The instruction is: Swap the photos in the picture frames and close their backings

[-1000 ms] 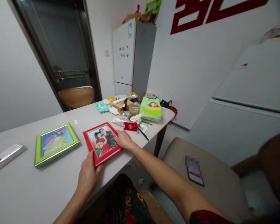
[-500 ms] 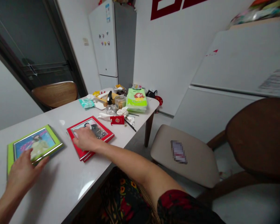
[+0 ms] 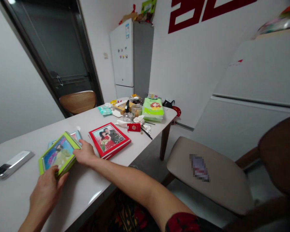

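Note:
Both my hands grip a green picture frame (image 3: 60, 154), which is tilted and partly raised off the white table (image 3: 91, 183). My left hand (image 3: 46, 185) is closed on its near edge, and my right hand (image 3: 85, 153) is closed on its right corner. Behind the green frame, a light blue frame (image 3: 75, 134) shows in part on the table. To the right of my right hand lies a red picture frame (image 3: 110, 139) with a couple's picture, stacked on another red one.
A white device with a dark screen (image 3: 14, 164) and a cable lies at the left. Farther back are a green tissue pack (image 3: 153, 109), a glass jar (image 3: 136, 110), a spray bottle (image 3: 127, 112), a red card (image 3: 134, 127) and crumpled tissues. A chair (image 3: 207, 177) stands at the right.
My right hand has left the red frames and taken hold of the green frame. The green frame is lifted and tilted, exposing the light blue frame. My view has shifted left.

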Available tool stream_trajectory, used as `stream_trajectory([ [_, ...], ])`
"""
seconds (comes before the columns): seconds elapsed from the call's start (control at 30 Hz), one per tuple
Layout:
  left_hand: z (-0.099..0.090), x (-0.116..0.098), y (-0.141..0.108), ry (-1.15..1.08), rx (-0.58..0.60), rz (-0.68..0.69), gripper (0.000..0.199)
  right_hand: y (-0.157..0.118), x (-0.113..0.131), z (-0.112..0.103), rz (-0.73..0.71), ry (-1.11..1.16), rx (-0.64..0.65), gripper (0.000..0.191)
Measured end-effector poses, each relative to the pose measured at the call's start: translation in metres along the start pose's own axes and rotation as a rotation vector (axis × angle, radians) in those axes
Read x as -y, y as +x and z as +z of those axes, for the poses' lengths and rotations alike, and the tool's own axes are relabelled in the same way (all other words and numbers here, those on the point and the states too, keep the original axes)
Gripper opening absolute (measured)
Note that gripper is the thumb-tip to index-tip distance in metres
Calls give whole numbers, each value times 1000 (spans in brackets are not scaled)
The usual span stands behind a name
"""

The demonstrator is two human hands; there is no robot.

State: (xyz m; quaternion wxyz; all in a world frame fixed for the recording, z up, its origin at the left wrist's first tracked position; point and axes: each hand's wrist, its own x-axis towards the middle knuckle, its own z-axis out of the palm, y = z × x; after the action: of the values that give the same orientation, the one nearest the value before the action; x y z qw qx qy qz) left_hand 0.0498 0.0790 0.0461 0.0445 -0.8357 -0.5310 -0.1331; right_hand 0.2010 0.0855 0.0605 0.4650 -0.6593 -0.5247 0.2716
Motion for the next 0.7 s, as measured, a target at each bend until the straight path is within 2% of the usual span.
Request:
stream_trajectory([
  [0.07, -8, -10, -13, -211, -83, -28, 36, -15, 17, -4, -30, 104, -78, 48],
  [0.17, -22, -23, -31, -583, -141, -61, 45, -49, 37, -11, -212, 209, -139, 47],
  [0.27, -38, -27, -49, -1013, -211, -94, 54, -87, 44, -19, -365, 276, -124, 47],
  [0.37, -52, -19, -72, -1396, -256, -225, 56, -121, 41, -22, -529, 257, -23, 43],
  [0.47, -60, -8, -98, -1633, -256, -338, 61, -146, 37, -14, -678, 169, 126, 44],
  [0.6, -58, 3, -124, -1754, -145, -430, 62, -167, 31, 8, -842, 58, 335, 49],
  [0.7, -43, 12, -129, -1761, -69, -444, 67, -173, 23, 28, -884, -45, 432, 43],
])
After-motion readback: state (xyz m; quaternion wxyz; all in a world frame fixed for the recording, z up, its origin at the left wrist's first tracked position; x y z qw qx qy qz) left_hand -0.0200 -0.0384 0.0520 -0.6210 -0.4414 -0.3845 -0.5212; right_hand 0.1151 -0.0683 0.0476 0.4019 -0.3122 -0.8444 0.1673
